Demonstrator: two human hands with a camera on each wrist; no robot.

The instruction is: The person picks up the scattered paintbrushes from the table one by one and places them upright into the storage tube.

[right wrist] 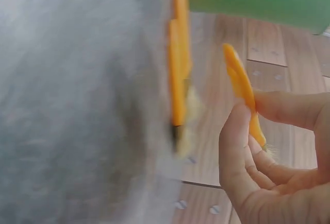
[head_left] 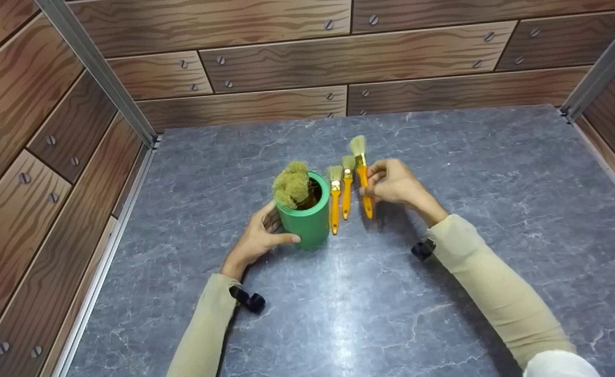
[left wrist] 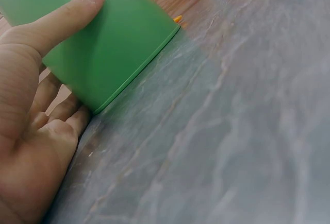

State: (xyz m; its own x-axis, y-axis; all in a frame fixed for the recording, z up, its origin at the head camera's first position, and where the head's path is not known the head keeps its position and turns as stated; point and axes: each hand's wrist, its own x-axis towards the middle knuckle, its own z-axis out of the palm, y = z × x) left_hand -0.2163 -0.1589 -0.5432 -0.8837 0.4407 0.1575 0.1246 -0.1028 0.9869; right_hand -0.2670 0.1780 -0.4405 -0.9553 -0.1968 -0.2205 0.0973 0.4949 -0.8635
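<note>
A green cylindrical pot [head_left: 307,230] stands upright on the table, with a bushy olive-green clump [head_left: 290,184] sticking out at its left side and something dark brown inside. My left hand [head_left: 259,236] holds the pot from the left, thumb across the front and fingers round behind, partly hidden. Between thumb and fingers, my right hand [head_left: 395,183] pinches the orange handle of a paintbrush [right wrist: 238,74], which is raised off the table, bristles pointing away. Two smaller orange-handled paintbrushes, a left one [head_left: 335,207] and a right one [head_left: 347,195], lie side by side between pot and right hand.
The grey marbled tabletop [head_left: 328,314] runs back to a wood-patterned wall [head_left: 281,63]. Metal posts and similar side walls [head_left: 30,209] bound it left and right. A small black wrist camera [head_left: 250,299] sits at the left cuff, another wrist camera [head_left: 423,249] at the right.
</note>
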